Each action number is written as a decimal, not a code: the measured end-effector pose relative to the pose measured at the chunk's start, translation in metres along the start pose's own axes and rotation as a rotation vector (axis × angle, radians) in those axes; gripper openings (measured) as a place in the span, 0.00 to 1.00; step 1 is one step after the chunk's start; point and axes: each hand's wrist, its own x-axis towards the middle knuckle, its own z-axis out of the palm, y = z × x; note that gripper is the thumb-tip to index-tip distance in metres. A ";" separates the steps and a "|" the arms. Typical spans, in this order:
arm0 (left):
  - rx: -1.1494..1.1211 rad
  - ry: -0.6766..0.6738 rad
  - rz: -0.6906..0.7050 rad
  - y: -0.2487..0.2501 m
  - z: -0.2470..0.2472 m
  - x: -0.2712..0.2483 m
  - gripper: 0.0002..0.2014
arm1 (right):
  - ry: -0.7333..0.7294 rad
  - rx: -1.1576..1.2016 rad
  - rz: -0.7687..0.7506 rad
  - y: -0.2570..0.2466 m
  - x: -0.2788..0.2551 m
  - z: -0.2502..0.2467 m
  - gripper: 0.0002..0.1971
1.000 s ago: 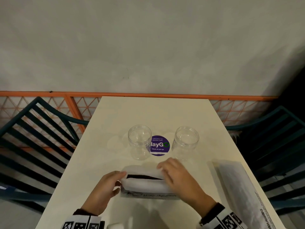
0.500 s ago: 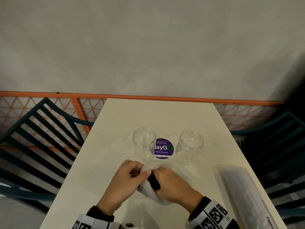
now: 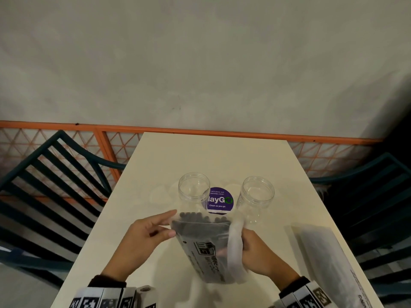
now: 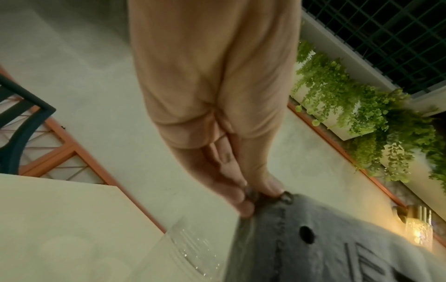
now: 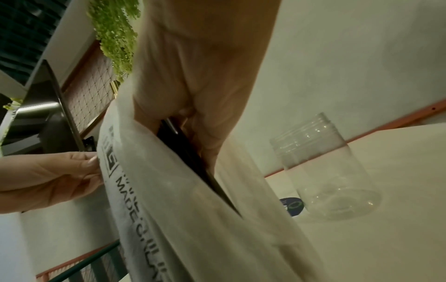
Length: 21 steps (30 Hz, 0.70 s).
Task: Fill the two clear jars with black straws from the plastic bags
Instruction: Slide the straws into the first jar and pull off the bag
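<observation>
Two clear jars stand open and empty on the cream table (image 3: 213,156), the left jar (image 3: 194,185) and the right jar (image 3: 258,193). Just in front of them a printed plastic bag (image 3: 200,243) is held up on end, black straws (image 3: 195,218) showing at its open top. My left hand (image 3: 173,223) pinches the bag's upper left edge between thumb and fingers (image 4: 243,208). My right hand (image 3: 251,245) reaches into the bag's right side under a loose flap. In the right wrist view its fingers (image 5: 207,137) close on the black straws (image 5: 178,141); the fingertips are hidden.
A second full bag (image 3: 329,263) lies at the table's right edge. A purple round sticker (image 3: 219,200) sits between the jars. Dark slatted chairs stand at the left (image 3: 44,185) and right (image 3: 369,196). An orange railing (image 3: 111,127) and a wall lie behind.
The bag lay flat under both hands; it now stands up with its open end toward the jars. My right hand has gone inside it, and my left has shifted to its upper edge.
</observation>
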 end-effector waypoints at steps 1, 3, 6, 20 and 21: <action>-0.023 0.015 -0.001 -0.001 0.001 0.001 0.19 | -0.008 -0.017 0.003 0.003 -0.001 -0.001 0.13; -0.071 0.039 0.014 -0.003 0.005 0.001 0.14 | -0.031 -0.044 0.036 0.005 -0.003 -0.003 0.14; -0.111 0.084 0.058 -0.001 0.011 0.000 0.10 | -0.053 -0.174 0.062 0.003 -0.002 -0.012 0.27; -0.046 0.097 0.128 -0.009 0.027 -0.002 0.11 | 0.005 -0.215 -0.018 -0.002 -0.004 -0.018 0.14; -0.016 0.083 0.138 -0.009 0.028 -0.003 0.10 | 0.003 -0.229 -0.019 -0.003 -0.004 -0.019 0.14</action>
